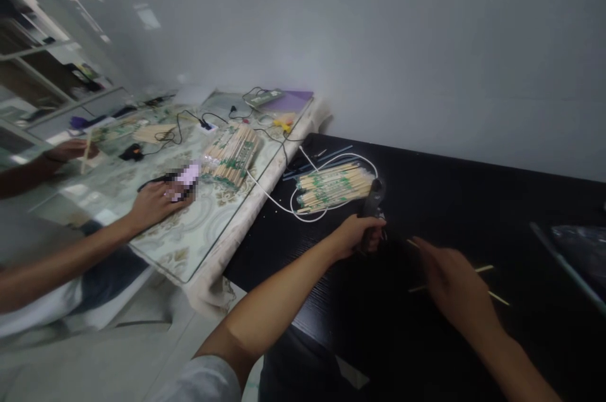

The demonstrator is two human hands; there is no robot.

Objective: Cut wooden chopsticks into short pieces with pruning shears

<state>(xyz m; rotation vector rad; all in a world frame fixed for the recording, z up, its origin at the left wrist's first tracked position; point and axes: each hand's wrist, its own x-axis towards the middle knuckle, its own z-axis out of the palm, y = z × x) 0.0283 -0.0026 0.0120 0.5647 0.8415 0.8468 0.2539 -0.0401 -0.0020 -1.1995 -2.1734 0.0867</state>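
My left hand (357, 235) is closed around a dark handheld tool (373, 201) that stands up from my fist. Its exact kind is hard to make out in the dim light. To the right, my right hand (454, 279) is closed, and the pale tip of a thin wooden stick (411, 242) pokes out at its fingertips. More thin sticks (499, 298) show beneath and beside that hand, partly covered by it. Just beyond my left hand lies a bundle of paper-wrapped chopsticks (334, 187) with green print, ringed by a white cord (310, 219).
The black table (473, 187) meets a grey wall. Dark blue rods (331, 159) lie behind the bundle; clear plastic (580, 247) is at far right. At the adjoining cloth-covered table, a co-worker's hands (158, 205) are near another chopstick bundle (231, 154), cables and a purple folder (296, 101).
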